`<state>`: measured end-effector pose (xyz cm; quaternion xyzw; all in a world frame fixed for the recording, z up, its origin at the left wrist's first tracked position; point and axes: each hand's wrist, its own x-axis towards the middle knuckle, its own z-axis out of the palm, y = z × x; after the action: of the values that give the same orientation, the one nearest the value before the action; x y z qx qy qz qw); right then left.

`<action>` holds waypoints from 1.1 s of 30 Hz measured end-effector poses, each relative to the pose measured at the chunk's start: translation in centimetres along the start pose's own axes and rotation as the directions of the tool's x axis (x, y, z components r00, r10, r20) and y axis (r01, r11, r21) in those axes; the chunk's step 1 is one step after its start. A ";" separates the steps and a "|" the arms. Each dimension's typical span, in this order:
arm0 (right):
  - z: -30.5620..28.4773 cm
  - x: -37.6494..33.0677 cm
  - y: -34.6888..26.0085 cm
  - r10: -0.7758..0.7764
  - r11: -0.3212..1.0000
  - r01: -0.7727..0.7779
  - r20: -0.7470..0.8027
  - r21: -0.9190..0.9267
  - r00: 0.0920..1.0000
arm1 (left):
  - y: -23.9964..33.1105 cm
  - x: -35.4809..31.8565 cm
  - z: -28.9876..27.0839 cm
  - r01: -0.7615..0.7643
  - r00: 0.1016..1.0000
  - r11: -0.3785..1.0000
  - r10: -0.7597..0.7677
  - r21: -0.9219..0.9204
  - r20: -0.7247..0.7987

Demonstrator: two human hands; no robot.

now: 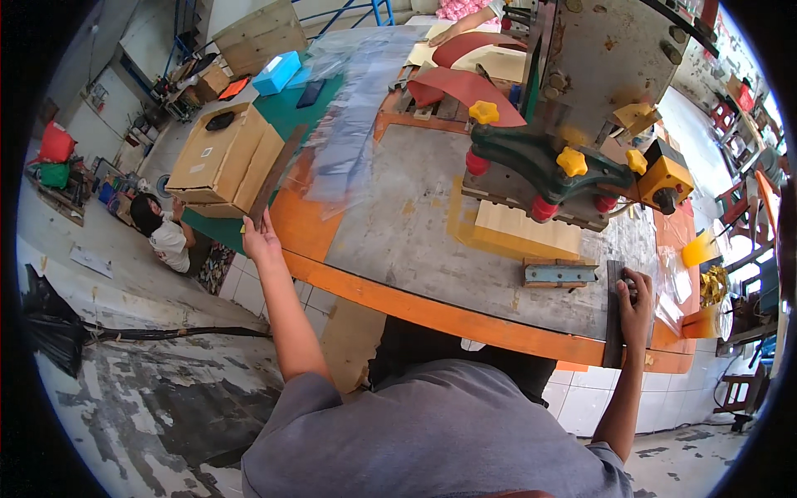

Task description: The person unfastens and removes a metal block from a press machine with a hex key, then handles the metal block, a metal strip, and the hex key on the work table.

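Observation:
At the left, my left hand (262,241) pinches the lower end of a long, thin dark brown strip (279,170), which slants up in front of a cardboard box. My right hand (635,300) is at the table's right side, its fingers curled against a flat black strip (613,319) that lies across the front edge. Left of that strip sits a small bluish metal block (559,273). Beyond it, a pale flat sheet (528,229) lies partly beneath a press (556,170) with a dark green frame, yellow star knobs and red feet.
The cardboard box (224,158) stands at the left with a dark object on top. Clear plastic sheets (353,124) drape over the table (390,207). Red curved pieces (465,90) lie behind. A co-worker's hand (448,33) reaches in far back; another person (170,232) is low at left.

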<state>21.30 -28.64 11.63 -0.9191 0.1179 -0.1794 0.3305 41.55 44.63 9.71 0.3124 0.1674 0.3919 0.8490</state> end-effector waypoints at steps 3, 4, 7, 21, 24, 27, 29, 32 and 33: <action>0.0 0.0 -0.6 0.033 0.998 -0.032 -0.015 0.047 0.999 | -0.6 0.5 -0.4 0.043 0.997 0.999 -0.044 -0.016 -0.057; 0.0 0.0 -0.7 0.032 0.998 -0.031 -0.014 0.049 0.999 | -0.8 0.6 -0.4 0.072 0.994 0.997 -0.074 -0.025 -0.079; 0.0 -0.1 -0.6 0.027 0.998 -0.025 -0.023 0.055 0.999 | -1.2 0.9 -0.7 0.112 0.988 0.993 -0.115 -0.034 -0.104; 0.2 0.0 -0.3 0.044 0.999 -0.043 -0.062 0.018 0.997 | 3.2 0.8 -3.4 0.483 0.876 0.873 -0.480 -0.075 0.058; 0.2 -0.2 0.1 0.016 1.000 -0.015 -0.081 0.011 0.997 | 4.2 -1.4 -2.1 0.477 0.871 0.867 -0.488 0.147 0.052; 0.5 -0.3 0.1 0.023 1.000 -0.022 -0.087 0.006 0.996 | 5.3 -1.2 -3.6 0.492 0.851 0.821 -0.524 0.289 0.041; 0.4 -0.3 0.4 0.022 1.000 -0.022 -0.086 0.001 0.996 | 5.7 -1.4 -4.0 0.521 0.805 0.759 -0.589 0.390 0.070; 0.4 -0.3 1.0 0.008 1.000 -0.009 -0.089 -0.006 0.996 | 5.9 -1.7 -4.2 0.482 0.825 0.790 -0.555 0.378 0.108; 0.4 -0.3 1.0 -0.002 1.000 0.002 -0.094 -0.009 0.996 | 5.9 -2.0 -4.2 0.482 0.826 0.792 -0.553 0.376 0.107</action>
<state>21.07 -29.04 10.61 -0.9112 0.1333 -0.2224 0.3202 34.73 47.78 10.55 0.4327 0.2194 0.0736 0.8713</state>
